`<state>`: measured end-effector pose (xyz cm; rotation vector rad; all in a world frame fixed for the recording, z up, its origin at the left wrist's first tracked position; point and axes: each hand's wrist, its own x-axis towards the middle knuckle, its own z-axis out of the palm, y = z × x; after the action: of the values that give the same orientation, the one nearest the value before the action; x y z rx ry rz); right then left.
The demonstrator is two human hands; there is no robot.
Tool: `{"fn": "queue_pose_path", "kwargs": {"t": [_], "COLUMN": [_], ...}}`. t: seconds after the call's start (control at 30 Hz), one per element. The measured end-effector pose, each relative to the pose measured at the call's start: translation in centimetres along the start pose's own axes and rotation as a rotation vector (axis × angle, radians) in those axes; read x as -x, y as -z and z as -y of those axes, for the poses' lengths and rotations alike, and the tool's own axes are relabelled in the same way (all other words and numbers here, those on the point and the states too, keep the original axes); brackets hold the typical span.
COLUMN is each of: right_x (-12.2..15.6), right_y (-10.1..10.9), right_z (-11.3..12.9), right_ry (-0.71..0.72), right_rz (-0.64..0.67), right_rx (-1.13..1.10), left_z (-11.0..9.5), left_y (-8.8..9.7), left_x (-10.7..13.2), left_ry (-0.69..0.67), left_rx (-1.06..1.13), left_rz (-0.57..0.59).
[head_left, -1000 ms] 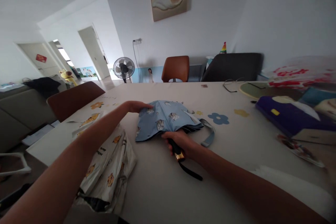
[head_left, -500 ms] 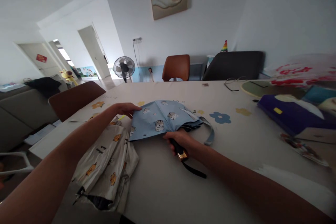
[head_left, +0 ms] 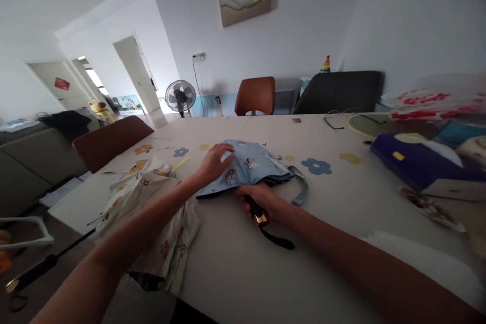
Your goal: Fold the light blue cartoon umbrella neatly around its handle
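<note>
Head cam: right hand (head_left: pixel 264 199) is gripping the black handle (head_left: pixel 256 210) of a blue folding umbrella (head_left: pixel 250 164) that's lying on the white table (head_left: pixel 235 263). Left hand (head_left: pixel 215 164) is resting on the canopy, fingers loosely open. Cream cartoon-print umbrella (head_left: pixel 131 187) is lying to the left.

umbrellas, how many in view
2: a blue umbrella on the table, handle in the right hand; a cream umbrella to its left, partly behind the left forearm. Others could be hidden.

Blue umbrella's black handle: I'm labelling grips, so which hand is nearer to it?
Right. The right hand is wrapped around the black handle; the left hand is farther off, beyond and to the left of it, at the blue canopy.
</note>
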<state>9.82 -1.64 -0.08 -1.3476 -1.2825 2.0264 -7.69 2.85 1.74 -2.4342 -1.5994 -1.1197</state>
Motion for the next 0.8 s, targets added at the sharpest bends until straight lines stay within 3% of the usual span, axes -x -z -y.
{"fn": "queue_pose_path", "kwargs": {"t": [0.03, 0.1, 0.27, 0.5, 0.8], "right_x": [0.1, 0.3, 0.5, 0.0, 0.1], "right_y": [0.0, 0.1, 0.5, 0.9, 0.8], "right_z": [0.0, 0.0, 0.3, 0.4, 0.2], "right_ry": [-0.004, -0.013, 0.029, 0.006, -0.016], "right_rz": [0.003, 0.013, 0.068, 0.124, 0.134], "right_rx": [0.007, 0.013, -0.077, -0.268, -0.206], "left_z": [-1.1, -2.5, -1.7, -0.7, -0.4], "left_y": [-0.7, -1.8, -3.2, -4.3, -4.2], "left_x": [0.2, 0.6, 1.8, 2.7, 3.1], "left_ry": [-0.093, -0.138, 0.018, 0.015, 0.011], "left_rx": [0.024, 0.027, 0.002, 0.041, 0.050], "left_rz": [0.055, 0.151, 0.254, 0.242, 0.202]}}
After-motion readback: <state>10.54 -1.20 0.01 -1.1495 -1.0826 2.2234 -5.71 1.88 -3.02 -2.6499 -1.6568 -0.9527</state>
